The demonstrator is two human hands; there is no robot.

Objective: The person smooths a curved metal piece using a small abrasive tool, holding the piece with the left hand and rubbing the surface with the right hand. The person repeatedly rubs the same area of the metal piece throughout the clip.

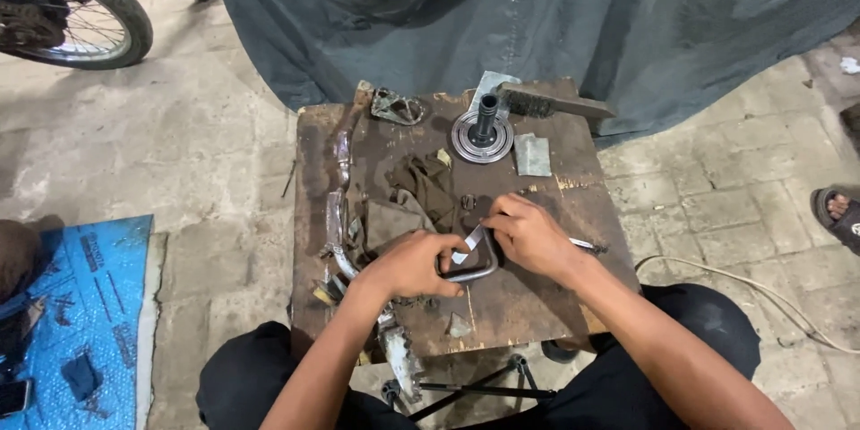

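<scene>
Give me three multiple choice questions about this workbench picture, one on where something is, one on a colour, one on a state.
1. Where does the round metal hub with the upright shaft stand?
A. far side of the wooden table
B. on the floor
C. in the left hand

2. What colour is the sheet on the floor at the left?
A. red
B. blue
C. white

3. How is the bent metal bar held?
A. lying untouched
B. by the left hand
C. hanging from the wheel

Answers: 1 A, it stands near the table's far edge. 2 B, it is plainly blue. 3 B, the left hand's fingers wrap it while the right hand works a thin tool.
</scene>
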